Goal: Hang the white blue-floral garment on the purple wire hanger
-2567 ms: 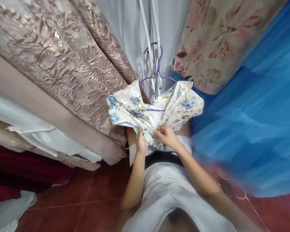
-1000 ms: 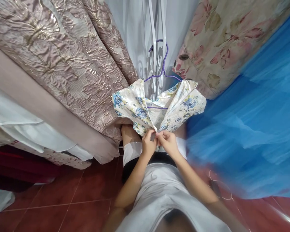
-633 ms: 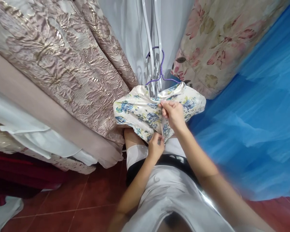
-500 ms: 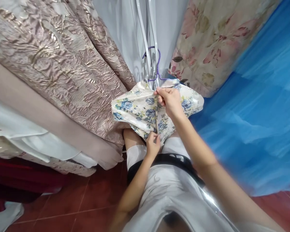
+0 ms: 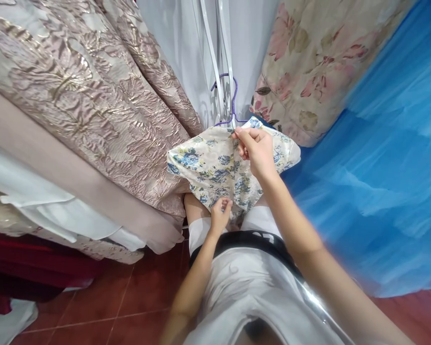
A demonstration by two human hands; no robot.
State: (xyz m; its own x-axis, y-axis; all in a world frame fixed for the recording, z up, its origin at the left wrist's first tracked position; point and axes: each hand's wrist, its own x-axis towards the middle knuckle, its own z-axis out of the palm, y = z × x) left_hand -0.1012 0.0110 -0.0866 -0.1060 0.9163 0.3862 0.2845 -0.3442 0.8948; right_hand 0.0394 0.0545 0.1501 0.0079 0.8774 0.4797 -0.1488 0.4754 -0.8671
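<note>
A white garment with blue flowers (image 5: 215, 165) hangs in front of my body from a purple hanger (image 5: 234, 93). A seam runs down its middle. My right hand (image 5: 256, 146) pinches the top of that seam, just under the hanger; whether a zipper pull is between the fingertips is too small to tell. Lower down, my left hand (image 5: 221, 213) is closed with curled fingers, against or just in front of the garment's lower part, left of the seam. What it holds, if anything, is hidden.
Pink-gold brocade fabric (image 5: 104, 110) hangs on the left, with white cloth (image 5: 46, 191) and dark red cloth (image 5: 32, 263) beyond. White straps (image 5: 215, 52) dangle behind the hanger. On the right hang pink-flowered fabric (image 5: 316, 62) and blue tulle (image 5: 388, 177). Red tiles (image 5: 143, 292) cover the floor.
My left hand has shifted slightly left, away from the seam. A narrow gap along the seam now looks closed, and the fabric lies flatter. The right hand stays at the top, moved only slightly.
</note>
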